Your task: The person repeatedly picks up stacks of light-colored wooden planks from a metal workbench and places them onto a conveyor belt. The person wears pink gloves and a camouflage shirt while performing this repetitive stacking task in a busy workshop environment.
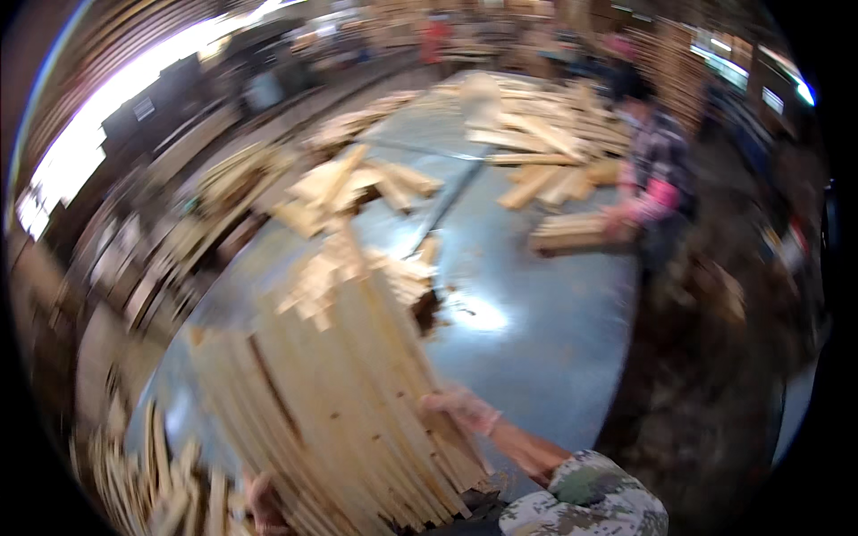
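Observation:
A wide row of long wooden slats point(349, 393), standing side by side with dark gaps and a few knots, lies between my two hands over the near part of the metal table. On its right edge my right hand point(463, 409), in a pale glove below a camouflage sleeve, is closed with the fingers against the outermost slat. Low on the left edge, my left hand point(264, 505) presses on the row; most of it is hidden by the slats and the picture's lower rim. Motion smears the view somewhat.
Shorter wood pieces point(326, 268) pile on the blue-grey metal table point(536, 330) beyond the row. A co-worker point(661, 170) at the right edge handles a slat bundle point(572, 234) beside a large heap of slats point(572, 125). Loose sticks point(156, 487) stand at the lower left.

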Tool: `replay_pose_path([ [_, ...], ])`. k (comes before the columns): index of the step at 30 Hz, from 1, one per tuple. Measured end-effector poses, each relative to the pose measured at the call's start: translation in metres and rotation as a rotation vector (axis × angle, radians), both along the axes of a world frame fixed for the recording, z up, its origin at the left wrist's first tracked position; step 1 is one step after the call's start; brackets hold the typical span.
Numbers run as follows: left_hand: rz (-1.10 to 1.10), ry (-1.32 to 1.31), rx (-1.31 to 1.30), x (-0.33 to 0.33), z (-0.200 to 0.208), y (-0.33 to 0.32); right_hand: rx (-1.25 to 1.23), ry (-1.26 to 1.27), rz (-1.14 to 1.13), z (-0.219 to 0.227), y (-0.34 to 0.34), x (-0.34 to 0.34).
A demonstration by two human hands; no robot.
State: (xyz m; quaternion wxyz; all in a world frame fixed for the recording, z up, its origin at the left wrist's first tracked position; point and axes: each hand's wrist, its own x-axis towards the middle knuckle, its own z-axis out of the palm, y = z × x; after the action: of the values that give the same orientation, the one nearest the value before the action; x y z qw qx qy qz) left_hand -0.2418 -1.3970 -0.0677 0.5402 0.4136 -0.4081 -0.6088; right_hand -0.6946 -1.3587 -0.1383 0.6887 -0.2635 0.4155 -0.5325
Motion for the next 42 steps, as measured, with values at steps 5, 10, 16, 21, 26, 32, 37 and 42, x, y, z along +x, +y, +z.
replay_pose_path([
  [5, 0.211, -0.172, 0.091, 0.013, 0.033, 0.116, -0.112, -0.03, 0.167, -0.025, -0.008, 0.006],
  [10, 0.429, -0.145, 0.061, 0.005, 0.048, 0.269, -0.193, 0.052, 0.356, -0.041, 0.036, 0.045],
  [16, 0.701, -0.167, -0.195, 0.014, 0.024, 0.449, -0.32, 0.069, 0.664, -0.02, 0.089, 0.127],
  [21, 1.037, -0.13, -0.11, -0.045, 0.028, 0.609, -0.397, 0.018, 0.977, 0.004, 0.162, 0.191],
  [26, 1.278, -0.105, -0.081, -0.07, 0.02, 0.774, -0.449, -0.003, 1.231, 0.033, 0.306, 0.259],
  [32, 1.49, -0.048, -0.103, -0.076, -0.007, 0.879, -0.362, -0.026, 1.429, 0.01, 0.379, 0.34],
  [37, 1.611, 0.139, -0.102, -0.035, -0.034, 0.916, -0.274, 0.07, 1.528, 0.018, 0.411, 0.415],
  [42, 1.638, 0.277, -0.026, 0.035, -0.062, 0.926, -0.168, 0.171, 1.638, 0.037, 0.432, 0.497],
])
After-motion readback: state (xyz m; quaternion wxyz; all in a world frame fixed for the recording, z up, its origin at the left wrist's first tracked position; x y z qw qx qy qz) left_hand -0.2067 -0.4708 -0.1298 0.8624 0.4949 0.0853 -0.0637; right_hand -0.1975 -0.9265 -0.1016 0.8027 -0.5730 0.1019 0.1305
